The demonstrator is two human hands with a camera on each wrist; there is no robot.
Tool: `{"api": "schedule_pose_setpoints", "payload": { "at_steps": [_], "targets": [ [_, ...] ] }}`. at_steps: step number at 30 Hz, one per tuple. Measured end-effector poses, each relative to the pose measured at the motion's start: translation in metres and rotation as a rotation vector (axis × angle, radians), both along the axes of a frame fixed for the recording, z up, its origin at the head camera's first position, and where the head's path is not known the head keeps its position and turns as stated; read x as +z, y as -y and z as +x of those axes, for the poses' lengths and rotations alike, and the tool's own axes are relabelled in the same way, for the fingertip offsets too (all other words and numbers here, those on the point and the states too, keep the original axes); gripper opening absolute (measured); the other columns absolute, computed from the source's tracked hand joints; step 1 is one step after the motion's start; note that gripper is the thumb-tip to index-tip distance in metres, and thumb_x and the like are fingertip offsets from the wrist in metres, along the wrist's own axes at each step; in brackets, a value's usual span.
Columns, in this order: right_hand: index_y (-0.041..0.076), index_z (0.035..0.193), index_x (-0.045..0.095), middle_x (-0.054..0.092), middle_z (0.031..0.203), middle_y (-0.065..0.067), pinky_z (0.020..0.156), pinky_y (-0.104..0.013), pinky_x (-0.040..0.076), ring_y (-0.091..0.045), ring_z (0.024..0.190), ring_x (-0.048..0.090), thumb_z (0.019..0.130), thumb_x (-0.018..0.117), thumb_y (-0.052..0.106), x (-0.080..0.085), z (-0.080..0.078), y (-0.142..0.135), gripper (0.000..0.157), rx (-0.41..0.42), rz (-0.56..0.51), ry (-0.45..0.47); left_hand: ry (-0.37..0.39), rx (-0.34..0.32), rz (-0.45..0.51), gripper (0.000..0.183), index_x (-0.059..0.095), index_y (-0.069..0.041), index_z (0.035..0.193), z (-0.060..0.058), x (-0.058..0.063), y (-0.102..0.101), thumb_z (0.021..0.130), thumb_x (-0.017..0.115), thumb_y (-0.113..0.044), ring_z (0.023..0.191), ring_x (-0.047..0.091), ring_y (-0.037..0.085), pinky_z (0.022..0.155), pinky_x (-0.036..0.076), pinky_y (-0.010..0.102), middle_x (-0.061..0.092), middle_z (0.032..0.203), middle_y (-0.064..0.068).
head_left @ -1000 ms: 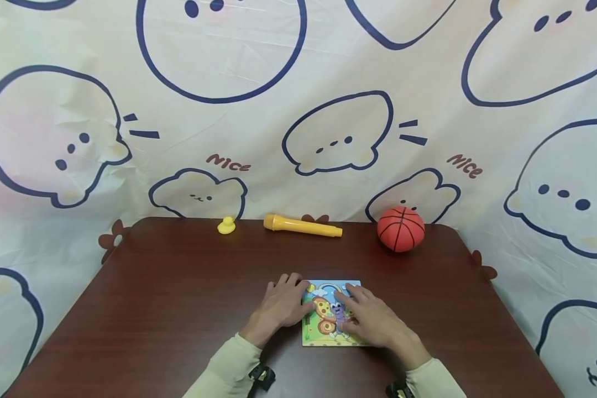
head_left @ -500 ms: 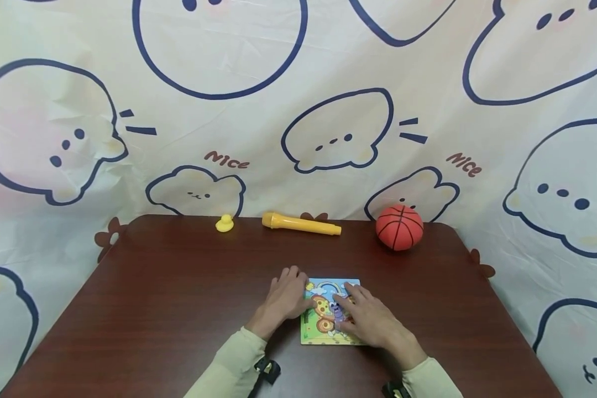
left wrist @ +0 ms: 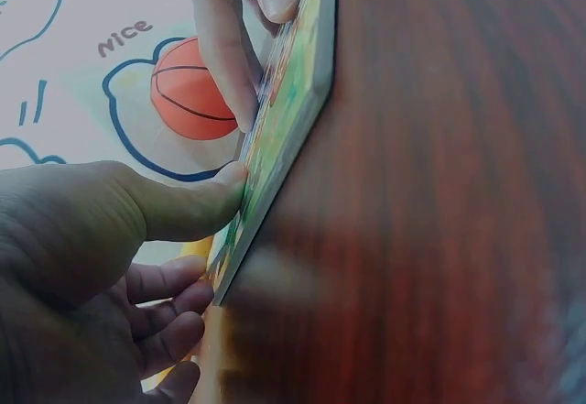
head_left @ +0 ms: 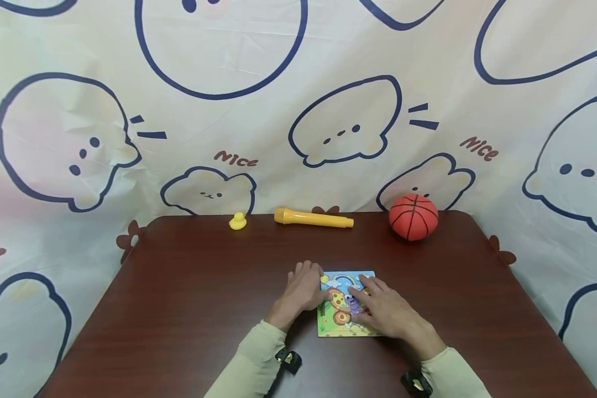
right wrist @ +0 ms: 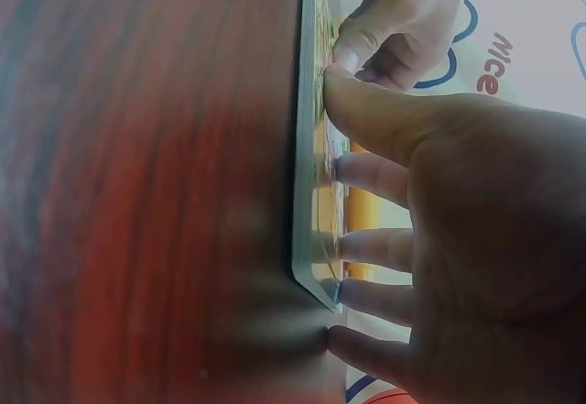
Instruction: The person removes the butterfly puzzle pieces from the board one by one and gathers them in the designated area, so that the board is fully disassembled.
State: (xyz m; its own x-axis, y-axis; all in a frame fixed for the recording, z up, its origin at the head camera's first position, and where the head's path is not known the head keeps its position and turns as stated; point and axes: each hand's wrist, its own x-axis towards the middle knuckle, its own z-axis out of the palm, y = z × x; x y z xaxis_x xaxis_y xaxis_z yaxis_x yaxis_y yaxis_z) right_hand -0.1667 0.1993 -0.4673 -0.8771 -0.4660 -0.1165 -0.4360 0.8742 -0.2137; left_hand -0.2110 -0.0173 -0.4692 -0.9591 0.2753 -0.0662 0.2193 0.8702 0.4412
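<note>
A flat, square picture board (head_left: 345, 329) with a cartoon butterfly on it lies on the brown table. My left hand (head_left: 300, 293) is at its left side; in the left wrist view, the thumb (left wrist: 220, 198) lies on the printed face and the curled fingers (left wrist: 188, 271) meet the far left edge, pinching it. My right hand (head_left: 390, 312) rests over the right half of the board with fingers spread. In the right wrist view, straight fingertips (right wrist: 346, 168) touch the face, and the little finger reaches past the edge. The right hand covers part of the picture.
Along the back edge of the table (head_left: 204, 298) stand a yellow rubber duck (head_left: 237, 221), a yellow toy microphone (head_left: 313, 218) and a red toy basketball (head_left: 413, 217). A cream cloth with cartoon outlines (head_left: 268, 127) hangs behind and beside the table.
The head view has shifted, so everything sits a little further right and up. My left forearm has swung slightly right towards the board, its fingers drawn closer together. The right hand keeps its place.
</note>
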Motion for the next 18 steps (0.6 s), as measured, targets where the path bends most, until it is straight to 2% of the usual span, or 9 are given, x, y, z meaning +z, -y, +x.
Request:
{"api": "schedule_pose_setpoints", "payload": {
  "at_steps": [6,11,18],
  "targets": [
    [0.024,0.145,0.046,0.034,0.155,-0.014,0.108,-0.058,0.033,-0.037,0.142,0.032,0.089,0.059,0.056,0.0002,-0.0008,-0.0014,0.066,-0.002,-0.009,0.016,0.002,0.014,0.025,0.057,0.056,-0.010,0.122,0.0017,-0.0008,-0.0020,0.078,0.080,-0.037,0.103,0.047,0.023,0.087,0.038,0.043,0.057,0.113,0.006],
    [0.024,0.145,0.045,0.034,0.155,-0.014,0.109,-0.057,0.033,-0.036,0.141,0.033,0.088,0.060,0.056,-0.0002,-0.0007,-0.0029,0.067,-0.004,-0.004,0.023,0.012,0.001,0.062,0.055,0.055,-0.014,0.126,0.0027,-0.0047,-0.0025,0.080,0.078,-0.035,0.107,0.049,0.022,0.090,0.036,0.045,0.058,0.117,0.005],
    [0.024,0.145,0.045,0.034,0.155,-0.014,0.108,-0.058,0.033,-0.038,0.141,0.032,0.088,0.059,0.058,0.0002,-0.0024,-0.0045,0.068,0.001,-0.004,0.022,0.015,-0.013,0.128,0.035,0.050,-0.020,0.122,0.0038,-0.0051,0.0005,0.092,0.065,-0.030,0.089,0.054,0.015,0.086,0.033,0.041,0.061,0.091,-0.003]
  ]
}}
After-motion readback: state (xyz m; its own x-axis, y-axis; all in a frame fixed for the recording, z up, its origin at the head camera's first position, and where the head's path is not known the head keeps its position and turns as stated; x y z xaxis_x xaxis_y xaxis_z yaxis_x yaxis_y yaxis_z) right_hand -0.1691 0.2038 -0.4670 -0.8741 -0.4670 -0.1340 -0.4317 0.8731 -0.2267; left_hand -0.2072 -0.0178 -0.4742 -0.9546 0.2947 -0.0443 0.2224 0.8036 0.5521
